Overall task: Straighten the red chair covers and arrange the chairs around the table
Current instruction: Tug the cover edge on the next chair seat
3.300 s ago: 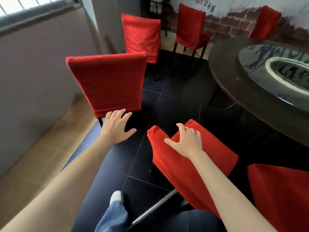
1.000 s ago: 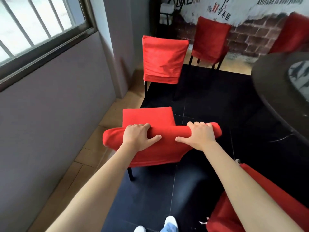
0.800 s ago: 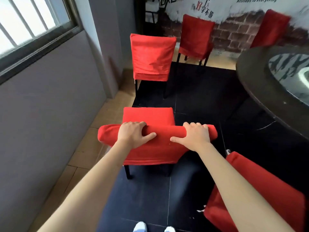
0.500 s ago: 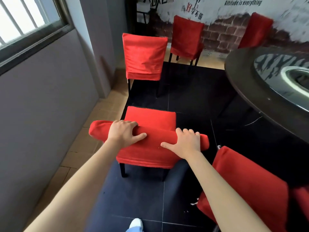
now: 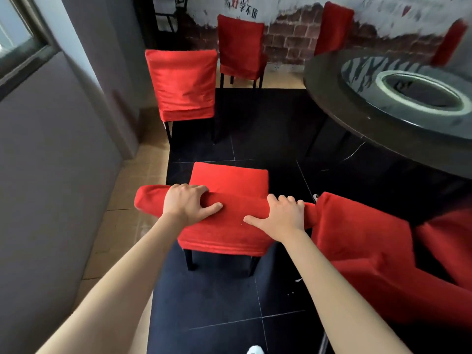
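A chair in a red cover [image 5: 229,180] stands right below me, its seat pointing away. My left hand [image 5: 187,204] grips the top of its backrest near the left end, fingers curled over the edge. My right hand [image 5: 279,215] grips the same top edge near the right end. To the right, a second red-covered chair [image 5: 362,249] touches the backrest's right corner. The dark round table [image 5: 329,98] with its glass turntable [image 5: 419,93] fills the upper right.
Another red-covered chair [image 5: 182,83] stands ahead with its back to me, and more red chairs [image 5: 240,44] line the brick-painted wall. A grey wall [image 5: 46,175] with a window runs close on the left. Black floor tiles [image 5: 268,139] lie between chairs and table.
Both hands went from reaching out to gripping this chair's backrest. Over the last second the chair has shifted right, closer to the neighbouring chair, and the table has come further into view.
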`<move>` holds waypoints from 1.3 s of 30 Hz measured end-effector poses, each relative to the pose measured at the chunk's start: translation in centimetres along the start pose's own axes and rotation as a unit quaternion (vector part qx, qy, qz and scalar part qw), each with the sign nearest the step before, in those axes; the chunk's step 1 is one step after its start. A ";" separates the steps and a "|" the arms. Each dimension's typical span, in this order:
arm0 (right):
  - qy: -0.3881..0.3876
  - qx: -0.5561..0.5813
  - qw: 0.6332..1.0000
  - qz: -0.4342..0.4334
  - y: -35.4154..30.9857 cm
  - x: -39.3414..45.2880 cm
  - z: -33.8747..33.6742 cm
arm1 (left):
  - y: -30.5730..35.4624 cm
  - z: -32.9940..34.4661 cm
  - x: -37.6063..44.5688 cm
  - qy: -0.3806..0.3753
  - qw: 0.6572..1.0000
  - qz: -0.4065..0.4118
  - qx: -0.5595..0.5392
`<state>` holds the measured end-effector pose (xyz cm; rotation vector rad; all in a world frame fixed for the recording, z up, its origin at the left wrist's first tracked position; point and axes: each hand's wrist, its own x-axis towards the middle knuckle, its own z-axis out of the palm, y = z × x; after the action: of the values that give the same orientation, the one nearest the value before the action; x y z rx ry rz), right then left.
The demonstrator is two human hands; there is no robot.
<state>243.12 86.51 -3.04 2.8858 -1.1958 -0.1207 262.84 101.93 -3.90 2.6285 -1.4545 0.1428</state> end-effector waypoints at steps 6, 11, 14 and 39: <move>0.001 0.009 0.998 0.063 -2.0 -3.2 0.1 | -1.3 -0.2 -0.9 -0.001 0.998 0.053 -0.014; -0.006 0.019 0.995 0.101 -3.7 -5.7 0.0 | -2.3 -0.3 -1.6 -0.001 0.996 0.092 -0.012; -0.001 0.015 0.993 0.113 -4.3 -6.6 0.1 | -2.8 -0.2 -1.8 0.000 0.994 0.110 -0.011; -0.002 0.023 0.978 0.206 -12.9 -7.0 -0.6 | -10.0 -0.7 0.3 0.004 0.977 0.211 -0.019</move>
<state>247.36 100.56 -2.53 2.5996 -1.7838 -0.0932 271.43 107.02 -3.83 2.2473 -1.9711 0.1630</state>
